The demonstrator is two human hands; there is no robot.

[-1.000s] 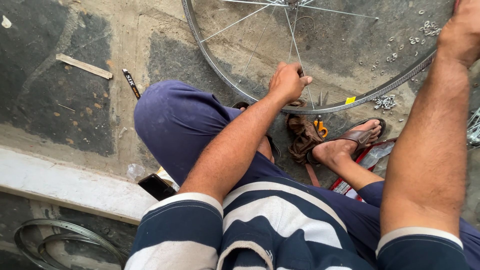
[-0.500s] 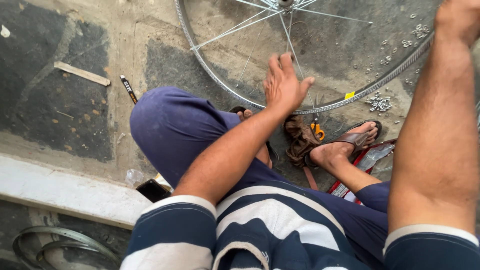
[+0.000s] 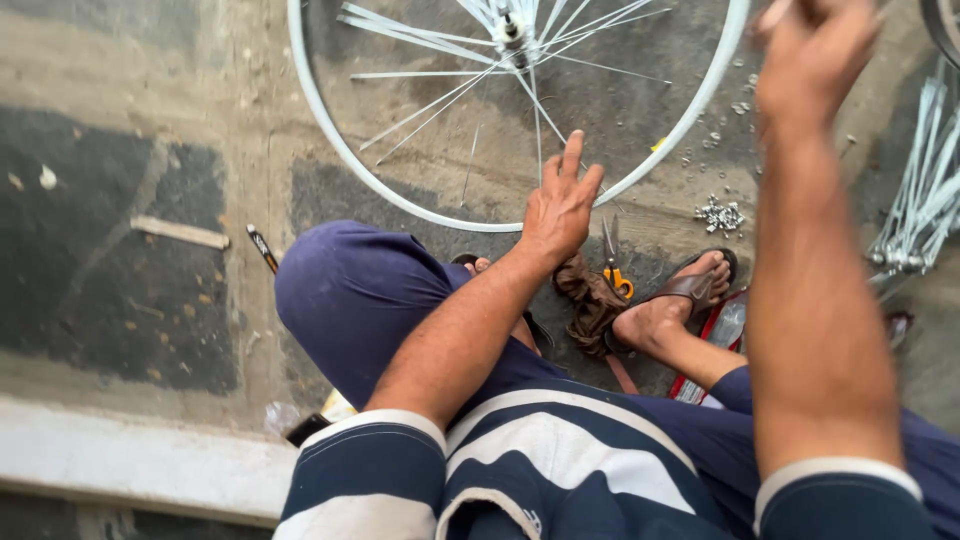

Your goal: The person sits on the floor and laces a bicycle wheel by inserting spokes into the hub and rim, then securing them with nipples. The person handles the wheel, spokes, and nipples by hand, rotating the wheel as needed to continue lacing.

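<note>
Bicycle wheel (image 3: 420,205) lies far on the floor; left hand (image 3: 560,205) spread open over its near rim, right hand (image 3: 815,50) blurred, grip unclear

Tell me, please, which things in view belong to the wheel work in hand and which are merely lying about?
In use:
- wheel rim, beside the left hand
- hub and its spokes
- right hand, raised; what it grips is too blurred to tell

Lying about:
- orange-handled scissors
- brown rag
- loose spokes bundle
- small metal bits
- wooden strip
</note>
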